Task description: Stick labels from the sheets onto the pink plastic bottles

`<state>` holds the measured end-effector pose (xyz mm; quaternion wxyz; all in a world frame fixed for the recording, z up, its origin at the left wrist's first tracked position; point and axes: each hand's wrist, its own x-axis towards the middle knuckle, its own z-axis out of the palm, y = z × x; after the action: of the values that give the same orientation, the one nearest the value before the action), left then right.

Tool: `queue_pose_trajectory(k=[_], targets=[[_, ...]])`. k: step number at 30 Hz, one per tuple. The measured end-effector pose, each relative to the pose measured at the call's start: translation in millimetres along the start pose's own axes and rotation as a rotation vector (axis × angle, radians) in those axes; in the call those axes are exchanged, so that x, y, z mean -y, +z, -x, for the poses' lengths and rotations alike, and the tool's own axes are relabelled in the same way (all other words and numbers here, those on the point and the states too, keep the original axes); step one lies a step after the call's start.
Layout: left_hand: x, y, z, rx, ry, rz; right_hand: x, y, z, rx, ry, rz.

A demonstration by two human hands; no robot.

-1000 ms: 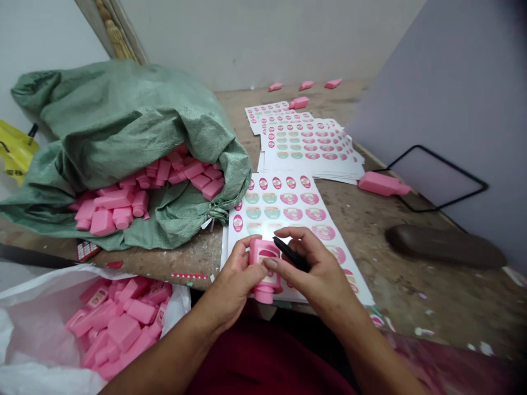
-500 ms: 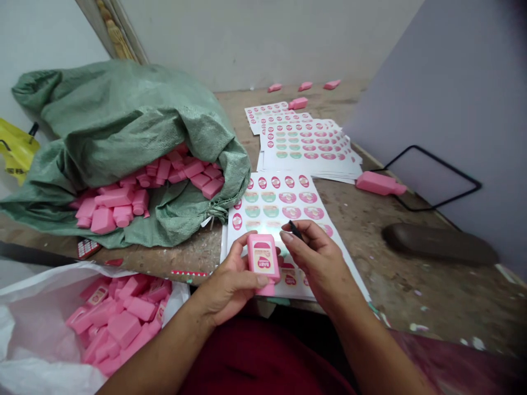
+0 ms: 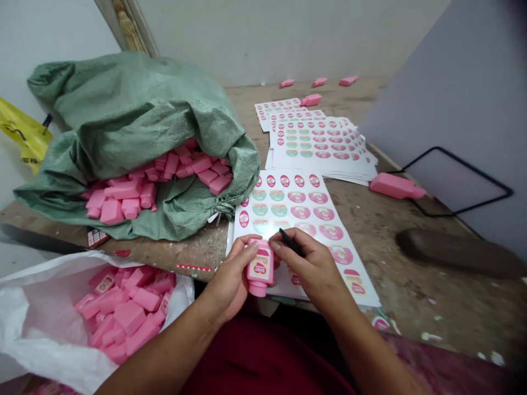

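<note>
A small pink bottle (image 3: pixel 259 278) with its neck towards me is gripped in my left hand (image 3: pixel 233 277), the thumb lying on its front. On that face sits a label (image 3: pixel 261 264) with the word BABY. My right hand (image 3: pixel 310 260) keeps a thin black tool (image 3: pixel 291 241), perhaps a pen or tweezers, between its fingers. The right thumb and fingertip touch the label's upper right edge. Beneath both hands lies a sheet of stickers (image 3: pixel 302 211) with rows of pink and green ovals.
A green woven sack (image 3: pixel 135 104) full of pink bottles lies on the table at left. Below it a white bag (image 3: pixel 37 307) holds labelled bottles. Behind are stacked sticker sheets (image 3: pixel 325 159); at right, one pink bottle (image 3: pixel 395 186), a black wire frame (image 3: pixel 473 156) and a dark brown object (image 3: pixel 457 252).
My right hand has come in to the bottle's label, and my left thumb has moved up from near the neck onto the label. The whole view has shifted slightly.
</note>
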<state>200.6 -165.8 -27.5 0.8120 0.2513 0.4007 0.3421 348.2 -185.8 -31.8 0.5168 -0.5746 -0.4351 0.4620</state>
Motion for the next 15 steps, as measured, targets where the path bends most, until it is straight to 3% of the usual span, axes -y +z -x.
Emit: queue_pose_trajectory(k=[5, 8, 10, 12, 15], targets=[[-1, 1.8, -4, -0.016, -0.02, 0.057, -7, 1, 2, -0.017, -0.006, 0.011], [-6, -9.9, 0, 0.002, -0.046, 0.041, -7, 0, 4, -0.072, 0.004, 0.06], [-18, -32.5, 13, 0.009, -0.048, -0.056, -6, -5, 6, -0.122, 0.032, 0.12], [-38, -65.6, 36, -0.015, -0.048, -0.289, -9, -17, 7, -0.16, 0.05, 0.191], [-75, -115.7, 81, -0.162, 0.005, -0.929, -28, -40, 4, -0.229, 0.012, 0.302]])
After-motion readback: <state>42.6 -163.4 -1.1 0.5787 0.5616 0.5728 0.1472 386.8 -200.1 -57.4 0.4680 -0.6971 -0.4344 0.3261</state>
